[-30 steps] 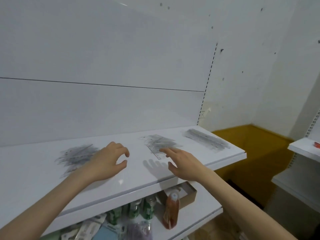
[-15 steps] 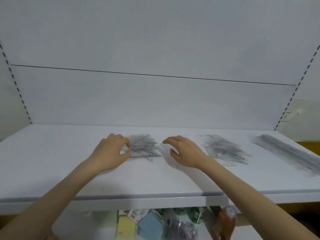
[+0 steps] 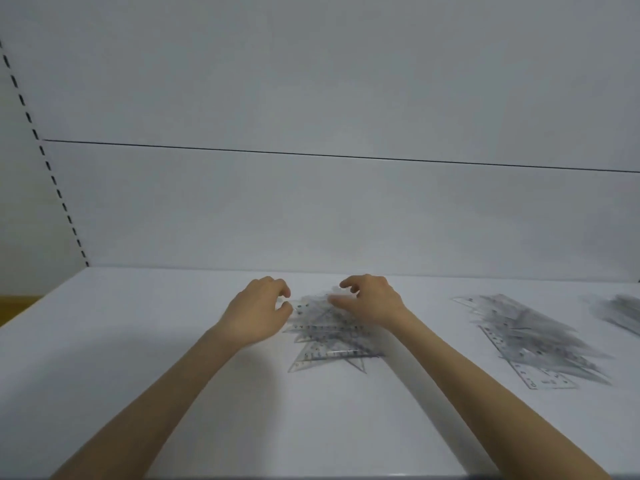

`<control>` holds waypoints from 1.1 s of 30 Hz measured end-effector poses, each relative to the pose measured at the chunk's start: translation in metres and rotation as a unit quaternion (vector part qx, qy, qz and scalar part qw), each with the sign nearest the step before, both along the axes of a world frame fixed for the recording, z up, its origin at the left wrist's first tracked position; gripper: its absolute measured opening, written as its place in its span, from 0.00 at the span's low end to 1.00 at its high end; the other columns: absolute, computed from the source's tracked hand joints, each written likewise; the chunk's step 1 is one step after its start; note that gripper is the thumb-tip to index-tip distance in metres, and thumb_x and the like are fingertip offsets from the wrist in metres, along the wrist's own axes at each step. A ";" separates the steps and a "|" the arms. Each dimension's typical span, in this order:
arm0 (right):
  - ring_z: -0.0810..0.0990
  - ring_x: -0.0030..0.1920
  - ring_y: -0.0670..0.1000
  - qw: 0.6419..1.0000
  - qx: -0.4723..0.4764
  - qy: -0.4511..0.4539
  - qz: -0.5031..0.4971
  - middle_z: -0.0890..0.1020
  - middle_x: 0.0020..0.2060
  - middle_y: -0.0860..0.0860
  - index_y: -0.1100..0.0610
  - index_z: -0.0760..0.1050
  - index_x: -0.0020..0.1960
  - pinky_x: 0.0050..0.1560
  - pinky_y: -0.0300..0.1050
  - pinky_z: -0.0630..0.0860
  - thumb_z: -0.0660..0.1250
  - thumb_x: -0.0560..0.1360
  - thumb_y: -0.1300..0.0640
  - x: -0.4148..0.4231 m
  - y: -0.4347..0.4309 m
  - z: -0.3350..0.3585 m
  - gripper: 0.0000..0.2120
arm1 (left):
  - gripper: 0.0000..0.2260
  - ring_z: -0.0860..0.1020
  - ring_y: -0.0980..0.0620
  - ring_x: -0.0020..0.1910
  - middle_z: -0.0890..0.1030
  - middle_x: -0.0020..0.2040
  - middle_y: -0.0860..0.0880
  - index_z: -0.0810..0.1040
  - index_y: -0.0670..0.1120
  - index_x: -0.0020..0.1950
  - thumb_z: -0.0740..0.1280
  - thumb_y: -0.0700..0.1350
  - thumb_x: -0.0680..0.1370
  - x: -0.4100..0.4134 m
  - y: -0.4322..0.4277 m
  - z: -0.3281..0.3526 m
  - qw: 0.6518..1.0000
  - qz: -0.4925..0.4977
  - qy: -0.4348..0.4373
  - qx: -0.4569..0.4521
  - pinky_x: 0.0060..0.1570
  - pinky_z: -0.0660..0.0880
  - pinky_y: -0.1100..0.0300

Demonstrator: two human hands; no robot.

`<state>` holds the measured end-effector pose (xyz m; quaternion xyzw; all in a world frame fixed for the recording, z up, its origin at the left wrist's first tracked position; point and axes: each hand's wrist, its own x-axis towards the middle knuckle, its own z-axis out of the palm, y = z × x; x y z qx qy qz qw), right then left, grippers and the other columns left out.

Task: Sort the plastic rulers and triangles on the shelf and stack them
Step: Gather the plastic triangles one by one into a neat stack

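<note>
A loose pile of clear plastic triangles (image 3: 329, 341) lies on the white shelf (image 3: 145, 341), right in front of me. My left hand (image 3: 258, 311) is at the pile's left edge, fingers curved, with a gap between thumb and fingertips. My right hand (image 3: 372, 303) lies over the pile's back right part, fingers bent down onto the plastic and blurred. To the right sits a second pile of clear triangles and a ruler (image 3: 530, 337). A third grey pile of rulers (image 3: 623, 313) is cut off at the right edge.
The shelf's white back panel (image 3: 311, 209) rises just behind the piles. A slotted upright (image 3: 52, 174) runs along the left. The shelf's front edge (image 3: 311, 477) is at the bottom of the view.
The view has swung left and closer, so the left pile is now centred. Both hands have closed in on it; the right hand moved from beside the pile onto it.
</note>
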<state>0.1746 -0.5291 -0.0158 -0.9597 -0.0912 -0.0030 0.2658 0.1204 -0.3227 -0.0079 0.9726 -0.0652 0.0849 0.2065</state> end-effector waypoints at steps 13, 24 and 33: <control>0.77 0.34 0.47 0.954 0.299 0.018 0.026 0.82 0.35 0.52 0.56 0.79 0.40 0.37 0.41 0.72 0.76 0.69 0.59 0.005 -0.011 -0.006 0.06 | 0.41 0.69 0.54 0.59 0.74 0.57 0.55 0.70 0.49 0.67 0.57 0.70 0.60 0.016 -0.024 -0.027 0.995 -0.030 -0.031 -0.093 0.62 0.67 0.55; 0.77 0.29 0.50 0.871 0.470 0.013 0.142 0.82 0.32 0.57 0.64 0.81 0.44 0.31 0.39 0.74 0.70 0.72 0.68 -0.020 -0.009 0.016 0.02 | 0.24 0.81 0.51 0.43 0.83 0.45 0.48 0.78 0.51 0.56 0.77 0.47 0.62 0.005 -0.028 -0.011 0.883 -0.112 0.045 -0.453 0.48 0.79 0.57; 0.81 0.30 0.52 0.860 0.488 -0.056 0.135 0.80 0.27 0.53 0.60 0.81 0.43 0.38 0.43 0.79 0.72 0.70 0.68 -0.041 0.009 0.018 0.04 | 0.20 0.75 0.54 0.35 0.76 0.46 0.48 0.69 0.57 0.65 0.69 0.45 0.76 0.001 -0.038 -0.021 0.937 -0.097 -0.035 -0.334 0.37 0.73 0.62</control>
